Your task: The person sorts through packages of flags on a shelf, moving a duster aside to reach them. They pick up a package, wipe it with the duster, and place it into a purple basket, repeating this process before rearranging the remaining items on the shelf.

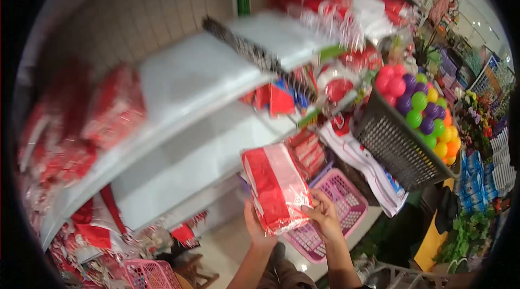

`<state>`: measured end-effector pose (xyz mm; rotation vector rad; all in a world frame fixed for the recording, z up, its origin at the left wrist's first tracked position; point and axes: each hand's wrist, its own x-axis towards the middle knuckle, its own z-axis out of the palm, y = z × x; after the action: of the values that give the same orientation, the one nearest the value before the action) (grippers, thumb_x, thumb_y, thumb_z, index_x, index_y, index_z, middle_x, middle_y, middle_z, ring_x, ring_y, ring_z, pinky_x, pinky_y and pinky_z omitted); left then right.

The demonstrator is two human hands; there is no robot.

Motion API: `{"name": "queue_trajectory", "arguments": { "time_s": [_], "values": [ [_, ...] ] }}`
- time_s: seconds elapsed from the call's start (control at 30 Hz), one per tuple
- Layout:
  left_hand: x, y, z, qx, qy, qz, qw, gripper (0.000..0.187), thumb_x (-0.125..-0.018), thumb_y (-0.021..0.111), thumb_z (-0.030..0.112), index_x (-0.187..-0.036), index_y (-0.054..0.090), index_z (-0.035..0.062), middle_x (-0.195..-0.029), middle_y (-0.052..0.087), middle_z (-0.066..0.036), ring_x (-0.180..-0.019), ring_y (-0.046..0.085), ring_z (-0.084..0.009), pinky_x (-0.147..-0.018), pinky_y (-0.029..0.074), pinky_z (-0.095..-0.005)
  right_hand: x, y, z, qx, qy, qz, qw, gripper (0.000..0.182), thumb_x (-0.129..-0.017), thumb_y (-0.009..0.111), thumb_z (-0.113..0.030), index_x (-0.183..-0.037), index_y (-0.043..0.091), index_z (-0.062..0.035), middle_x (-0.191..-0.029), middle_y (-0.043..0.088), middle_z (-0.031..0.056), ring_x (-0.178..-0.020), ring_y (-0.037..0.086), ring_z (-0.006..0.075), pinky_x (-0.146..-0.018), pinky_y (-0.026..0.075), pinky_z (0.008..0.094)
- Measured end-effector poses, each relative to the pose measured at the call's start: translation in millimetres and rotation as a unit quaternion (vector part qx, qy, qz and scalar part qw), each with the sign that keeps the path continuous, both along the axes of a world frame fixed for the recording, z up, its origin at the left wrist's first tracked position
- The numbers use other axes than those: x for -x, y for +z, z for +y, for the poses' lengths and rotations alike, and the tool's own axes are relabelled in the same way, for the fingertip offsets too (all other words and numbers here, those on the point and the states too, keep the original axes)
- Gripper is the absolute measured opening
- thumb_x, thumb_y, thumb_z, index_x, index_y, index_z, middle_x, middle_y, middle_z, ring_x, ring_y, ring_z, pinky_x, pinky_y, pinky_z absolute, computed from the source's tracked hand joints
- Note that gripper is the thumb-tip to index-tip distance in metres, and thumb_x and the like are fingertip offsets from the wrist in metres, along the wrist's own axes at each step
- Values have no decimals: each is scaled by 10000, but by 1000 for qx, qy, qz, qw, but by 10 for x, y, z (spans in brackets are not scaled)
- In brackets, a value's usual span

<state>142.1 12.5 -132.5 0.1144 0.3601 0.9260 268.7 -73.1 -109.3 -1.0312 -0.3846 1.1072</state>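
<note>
A plastic-wrapped packet of folded red and white cloth [273, 183] is held up in front of me, slightly tilted. My left hand [259, 229] supports its lower left edge, the fingers partly hidden behind it. At the lower right corner, the thumb and fingers of my right hand [325, 217] pinch the clear wrapping. Just behind the packet sit several smaller red packets [310, 153]. Below and to the right is a pink plastic basket [353, 208], partly covered by my right hand and the packet.
White shelves [189, 67] run across the left and middle, with red wrapped packets [115, 106] at the left end. A dark grey basket [392, 145] full of coloured balls [420, 105] stands at right. Another pink basket [149, 274] and a wooden stool [197, 274] are low at left.
</note>
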Motion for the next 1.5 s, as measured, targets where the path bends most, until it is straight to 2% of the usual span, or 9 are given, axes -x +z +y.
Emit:
{"name": "queue_trajectory", "arguments": {
  "time_s": [0.3,0.47,0.57,0.83,1.0,1.17,1.2,1.37,1.5],
  "values": [
    [510,895,-15,-160,-12,-240,957,641,-923,344,562,-1291,418,43,-1214,540,-168,-1052,562,-330,-882,476,-489,638,1102,-26,-161,196,66,965,435,-822,578,99,-1208,421,-26,-1170,586,145,-1012,606,195,-852,500,323],
    [888,1509,-111,-184,116,-126,968,542,-936,380,514,-1224,482,66,-1146,574,-112,-1006,579,-283,-877,480,-459,347,1325,711,-152,-18,-489,859,171,-875,583,-179,-878,612,-10,-825,643,73,-762,584,133,-610,460,299],
    [1087,1600,-187,-173,137,-128,967,449,-952,405,451,-1211,504,98,-1145,580,-78,-1010,580,-254,-899,465,-436,-107,1340,1627,-121,-263,-731,618,252,-780,616,-90,-1013,569,-7,-1021,560,179,-972,551,315,-820,448,404],
    [1298,1715,-289,-203,173,-128,955,440,-953,409,433,-1228,495,101,-1186,568,-86,-1045,573,-266,-902,472,-431,-648,1284,2674,104,-152,-815,550,465,-710,625,-57,-1159,508,-35,-1056,520,188,-993,512,397,-826,480,459],
    [1342,1795,-260,-194,167,-147,955,382,-961,411,377,-1174,517,78,-1113,600,-91,-985,603,-250,-884,492,-406,-576,1433,2146,142,-175,-657,719,496,-818,562,-392,-1136,563,-12,-944,637,271,-915,628,390,-792,482,478],
    [1414,1476,-63,-219,148,-156,952,326,-969,402,297,-1134,539,52,-1047,622,-102,-919,627,-240,-811,532,-385,-782,1240,870,-141,-31,-366,919,236,-911,587,-261,-997,605,-42,-649,530,-41,-441,376,31,-391,260,211],
    [1412,1408,34,-237,133,-169,948,328,-969,402,299,-1138,537,53,-1051,621,-102,-921,626,-238,-814,531,-388,-846,1163,613,-89,16,-314,945,298,-863,653,-240,-1064,637,-20,-779,574,-15,-718,527,94,-651,427,246],
    [1211,1440,124,-213,151,-172,950,335,-969,400,297,-1143,544,50,-1042,628,-116,-899,631,-247,-803,530,-399,-868,1774,-30,-174,358,-596,698,260,-814,697,-209,-962,660,2,-717,578,8,-711,532,85,-680,436,249],
    [1193,1388,92,-240,76,-214,944,342,-962,415,297,-1145,550,43,-1064,629,-143,-935,629,-273,-822,532,-440,-607,2000,70,-125,152,-567,800,266,-812,698,-210,-898,635,33,-689,584,63,-657,487,77,-598,398,274]
  ]
}}
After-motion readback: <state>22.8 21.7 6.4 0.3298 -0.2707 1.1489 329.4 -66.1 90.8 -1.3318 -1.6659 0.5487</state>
